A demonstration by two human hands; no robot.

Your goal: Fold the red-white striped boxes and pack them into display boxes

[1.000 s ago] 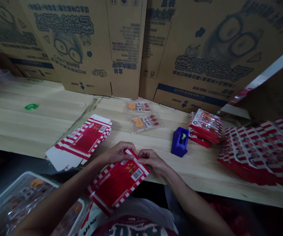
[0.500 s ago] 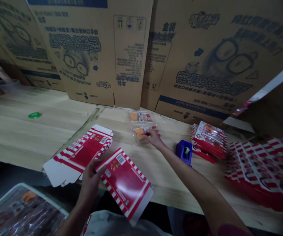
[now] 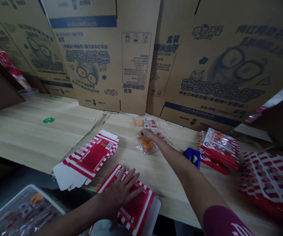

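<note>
My left hand (image 3: 125,191) lies flat, fingers spread, on a flattened red-and-white striped box (image 3: 138,205) at the table's front edge. Curled at the far edge of a clear plastic packet (image 3: 148,147) are the fingers of my right hand (image 3: 147,133), seemingly pinching it. The packet has orange pieces at its left end and red bits to the right, partly behind my wrist. Just beyond it lies a second clear packet (image 3: 146,123) with an orange piece and small red-and-white items. To the left, a stack of flat striped boxes (image 3: 92,155) rests on the table.
A blue tape dispenser (image 3: 192,157) and filled boxes (image 3: 220,146) stand to the right, beside a larger group of striped boxes (image 3: 269,180). Large cardboard cartons (image 3: 112,59) wall the back. A green ring (image 3: 48,120) lies left. A white-rimmed bin (image 3: 30,187) holds packets at lower left.
My left hand has gone from gripping the box's left edge to lying flat on it, and the box sits lower. My right hand has shifted to the packet's far edge. The view has moved slightly.
</note>
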